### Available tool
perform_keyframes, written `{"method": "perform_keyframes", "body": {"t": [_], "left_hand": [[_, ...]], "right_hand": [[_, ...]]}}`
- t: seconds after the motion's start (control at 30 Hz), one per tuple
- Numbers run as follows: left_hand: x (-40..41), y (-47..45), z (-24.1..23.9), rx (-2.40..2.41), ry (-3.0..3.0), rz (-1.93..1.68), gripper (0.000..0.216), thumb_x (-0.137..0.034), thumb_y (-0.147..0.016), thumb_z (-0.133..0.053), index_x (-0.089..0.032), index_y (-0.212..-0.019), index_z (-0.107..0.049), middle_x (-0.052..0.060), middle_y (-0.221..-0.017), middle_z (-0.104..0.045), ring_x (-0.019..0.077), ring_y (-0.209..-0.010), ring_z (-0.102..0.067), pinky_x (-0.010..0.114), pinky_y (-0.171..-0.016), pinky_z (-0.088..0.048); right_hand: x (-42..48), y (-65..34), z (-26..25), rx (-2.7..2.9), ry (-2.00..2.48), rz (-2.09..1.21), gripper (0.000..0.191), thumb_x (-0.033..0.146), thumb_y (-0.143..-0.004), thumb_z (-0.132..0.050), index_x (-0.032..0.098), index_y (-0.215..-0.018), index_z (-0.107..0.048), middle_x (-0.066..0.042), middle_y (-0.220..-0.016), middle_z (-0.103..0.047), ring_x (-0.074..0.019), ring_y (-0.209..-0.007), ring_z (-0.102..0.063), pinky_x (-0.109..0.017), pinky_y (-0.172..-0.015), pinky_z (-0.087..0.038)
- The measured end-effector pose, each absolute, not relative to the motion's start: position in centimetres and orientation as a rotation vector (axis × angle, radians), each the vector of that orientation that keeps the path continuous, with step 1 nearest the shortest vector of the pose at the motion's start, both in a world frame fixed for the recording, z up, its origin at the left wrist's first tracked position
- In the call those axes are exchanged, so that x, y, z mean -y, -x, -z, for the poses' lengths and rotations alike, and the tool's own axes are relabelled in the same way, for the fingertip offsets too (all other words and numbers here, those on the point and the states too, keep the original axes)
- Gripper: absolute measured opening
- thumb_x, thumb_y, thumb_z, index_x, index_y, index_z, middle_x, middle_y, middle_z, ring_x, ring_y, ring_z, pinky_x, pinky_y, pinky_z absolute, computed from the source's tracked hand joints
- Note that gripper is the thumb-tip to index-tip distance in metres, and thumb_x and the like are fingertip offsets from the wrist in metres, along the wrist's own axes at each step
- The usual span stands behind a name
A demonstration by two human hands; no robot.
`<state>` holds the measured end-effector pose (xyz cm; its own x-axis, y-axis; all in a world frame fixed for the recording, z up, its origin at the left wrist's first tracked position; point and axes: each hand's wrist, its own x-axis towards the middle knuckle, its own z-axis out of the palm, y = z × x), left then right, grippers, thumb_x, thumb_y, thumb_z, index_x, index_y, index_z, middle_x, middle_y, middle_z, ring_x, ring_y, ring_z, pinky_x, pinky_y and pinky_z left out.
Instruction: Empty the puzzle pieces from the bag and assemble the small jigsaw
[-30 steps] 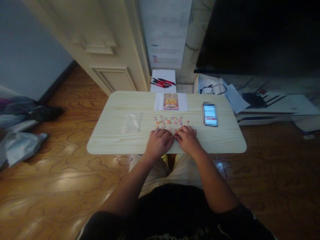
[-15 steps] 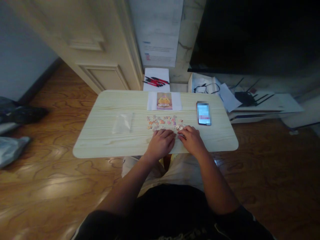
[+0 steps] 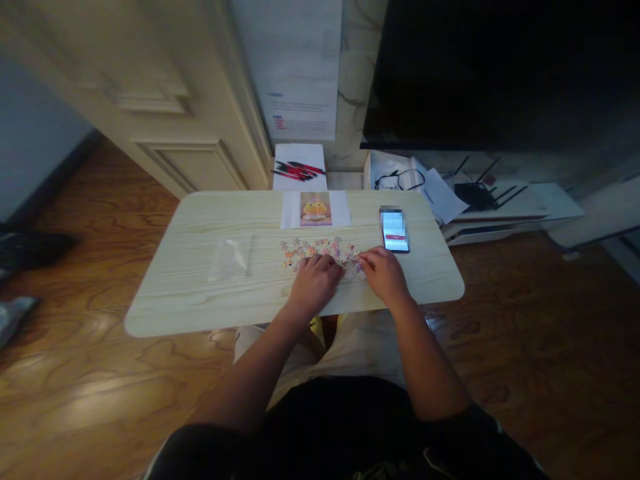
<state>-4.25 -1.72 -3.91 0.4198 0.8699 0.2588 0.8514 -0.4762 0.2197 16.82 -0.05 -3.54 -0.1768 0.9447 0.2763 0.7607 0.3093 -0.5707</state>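
Our left hand (image 3: pixel 314 287) blocks the view of whatever lies beneath its palm and fingers. The jigsaw pieces (image 3: pixel 313 251) are small and blurred, and those between our hands run together into a pale patch that we cannot count. Our left fingers are bent and close together, tips turned down; we cannot tell whether they hold a piece. At our right hand (image 3: pixel 386 275), thumb and forefinger narrow to a pinch, but we cannot make out whether a piece sits in it. The screen of the phone (image 3: pixel 395 230) is partly pixelated.

The pieces lie scattered on the tabletop (image 3: pixel 190 300), some just beyond our left fingers, others between the two hands, right by our right fingertips.

The near edge passes under our wrists. Near the far edge lies a printed picture (image 3: pixel 315 209) of a yellow figure. The phone lies just beyond our right hand, leaving little room there; the clear plastic bag (image 3: pixel 230 259) lies well apart from our left hand, with wood grain showing between.
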Motion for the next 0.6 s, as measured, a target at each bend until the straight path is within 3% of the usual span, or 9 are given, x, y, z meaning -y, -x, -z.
{"method": "perform_keyframes", "body": {"t": [0.23,0.5,0.6], "left_hand": [[4.0,6.2,3.6,-1.566,-2.438,-0.595,0.022,-0.039,-0.097,-0.06,-0.022,-0.09,-0.073,0.007,-0.1,-0.065,0.0239,-0.097,-0.056,0.04,-0.085,-0.04],[4.3,7.9,4.2,-1.646,-2.373,-0.665,0.025,-0.045,-0.096,-0.062,-0.026,-0.107,-0.074,0.007,-0.108,-0.066,0.0255,-0.104,-0.057,0.042,-0.09,-0.041],[3.5,7.6,3.9,-1.646,-2.387,-0.658,0.025,-0.04,-0.099,-0.057,-0.026,-0.113,-0.074,0.008,-0.113,-0.067,0.0254,-0.106,-0.057,0.042,-0.091,-0.041]], "right_hand": [[1.8,-14.8,2.9,2.061,1.313,-0.752,0.017,0.02,-0.097,-0.064,0.022,-0.108,-0.077,-0.005,-0.105,-0.076,-0.0187,-0.1,-0.068,-0.032,-0.093,-0.052],[1.1,-14.6,3.7,2.207,1.421,-0.569,0.021,0.021,-0.094,-0.069,0.02,-0.114,-0.076,-0.008,-0.107,-0.073,-0.0235,-0.109,-0.063,-0.038,-0.103,-0.048],[1.4,-15.6,3.6,2.242,1.463,-0.538,0.022,0.023,-0.091,-0.072,0.021,-0.112,-0.077,-0.008,-0.109,-0.071,-0.0237,-0.107,-0.063,-0.038,-0.101,-0.049]]}}
